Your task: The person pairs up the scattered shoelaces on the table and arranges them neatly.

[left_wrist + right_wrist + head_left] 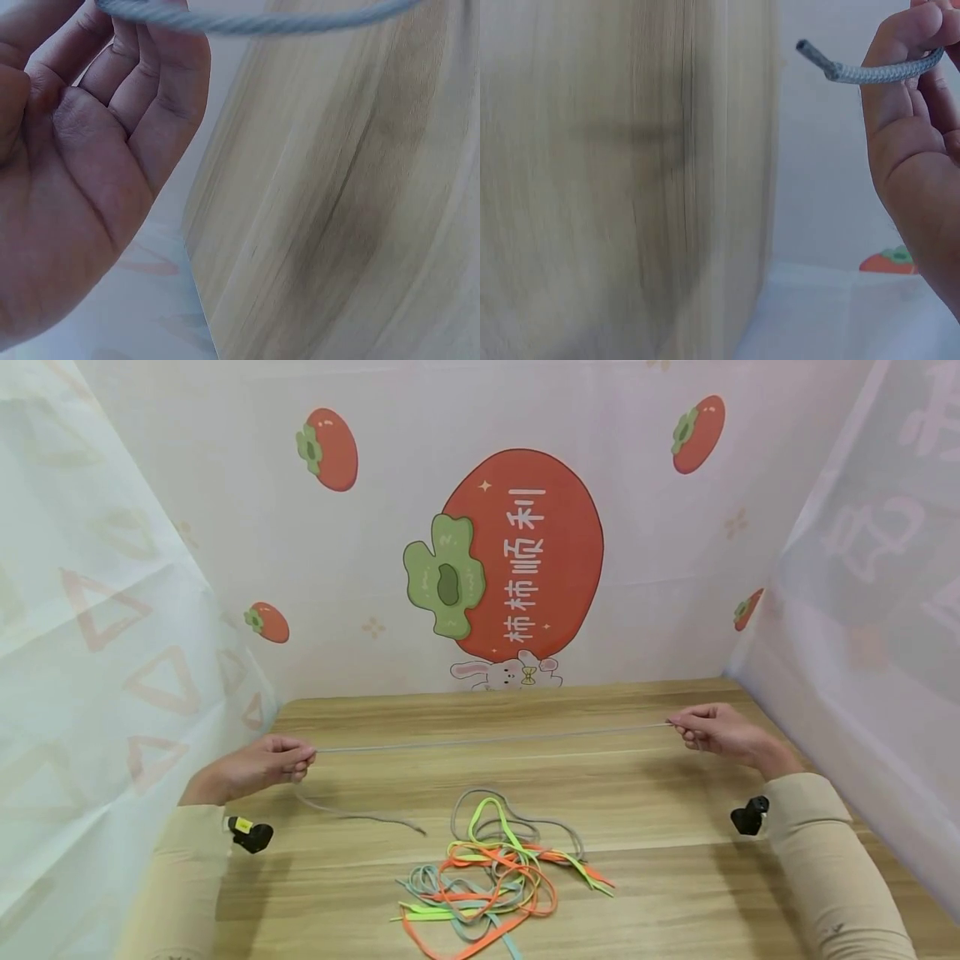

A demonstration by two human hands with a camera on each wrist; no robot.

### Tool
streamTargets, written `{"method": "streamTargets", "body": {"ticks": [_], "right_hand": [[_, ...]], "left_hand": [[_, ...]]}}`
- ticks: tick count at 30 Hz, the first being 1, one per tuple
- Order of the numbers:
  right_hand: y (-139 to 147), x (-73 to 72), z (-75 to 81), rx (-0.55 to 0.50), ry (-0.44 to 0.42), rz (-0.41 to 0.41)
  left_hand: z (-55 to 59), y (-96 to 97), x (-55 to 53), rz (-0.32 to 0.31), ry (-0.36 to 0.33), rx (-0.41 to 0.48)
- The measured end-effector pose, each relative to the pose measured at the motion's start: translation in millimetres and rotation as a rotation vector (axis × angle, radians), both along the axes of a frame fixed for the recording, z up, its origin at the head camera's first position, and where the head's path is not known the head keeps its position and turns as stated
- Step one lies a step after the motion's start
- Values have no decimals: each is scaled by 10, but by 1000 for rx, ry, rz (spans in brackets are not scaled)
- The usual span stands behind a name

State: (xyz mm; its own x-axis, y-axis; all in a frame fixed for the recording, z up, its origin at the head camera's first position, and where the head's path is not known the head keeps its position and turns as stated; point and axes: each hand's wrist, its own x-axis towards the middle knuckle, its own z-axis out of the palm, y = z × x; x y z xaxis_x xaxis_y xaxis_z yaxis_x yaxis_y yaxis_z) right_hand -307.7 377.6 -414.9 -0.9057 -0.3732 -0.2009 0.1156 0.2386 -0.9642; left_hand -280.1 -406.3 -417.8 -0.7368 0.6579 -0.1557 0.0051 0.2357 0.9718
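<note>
A thin grey shoelace (487,741) is stretched nearly straight across the table between both hands. At its left end, the left hand (272,760) pinches it between thumb and fingers, and a loose tail (360,816) hangs from that hand down to the wood. Opposite, the right hand (716,731) pinches the lace near its other end. In the right wrist view a short dark-tipped lace end (877,73) sticks out past the fingers. The left wrist view shows the round braided cord (262,22) curving away from the left hand (112,142).
A tangled pile of shoelaces in orange (551,893), neon green (480,822), pale teal (423,881) and grey (480,792) lies at the front middle of the wooden table (645,893). Printed cloth walls (637,610) enclose the table at the back and both sides.
</note>
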Motion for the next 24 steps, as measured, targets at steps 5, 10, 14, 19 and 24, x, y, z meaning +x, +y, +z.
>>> {"method": "streamTargets", "body": {"ticks": [5, 10, 14, 19, 24], "right_hand": [[142, 16, 6, 41, -5, -81], [240, 11, -2, 165, 5, -72], [299, 6, -3, 217, 14, -82], [355, 5, 0, 284, 43, -115], [400, 9, -19, 359, 94, -110]], "left_hand": [[-25, -117, 2, -16, 8, 9], [-22, -252, 41, 5, -1, -39], [-21, -337, 67, 9, 7, -76], [-30, -406, 72, 31, -14, -118], [-47, -453, 74, 59, -45, -153]]}}
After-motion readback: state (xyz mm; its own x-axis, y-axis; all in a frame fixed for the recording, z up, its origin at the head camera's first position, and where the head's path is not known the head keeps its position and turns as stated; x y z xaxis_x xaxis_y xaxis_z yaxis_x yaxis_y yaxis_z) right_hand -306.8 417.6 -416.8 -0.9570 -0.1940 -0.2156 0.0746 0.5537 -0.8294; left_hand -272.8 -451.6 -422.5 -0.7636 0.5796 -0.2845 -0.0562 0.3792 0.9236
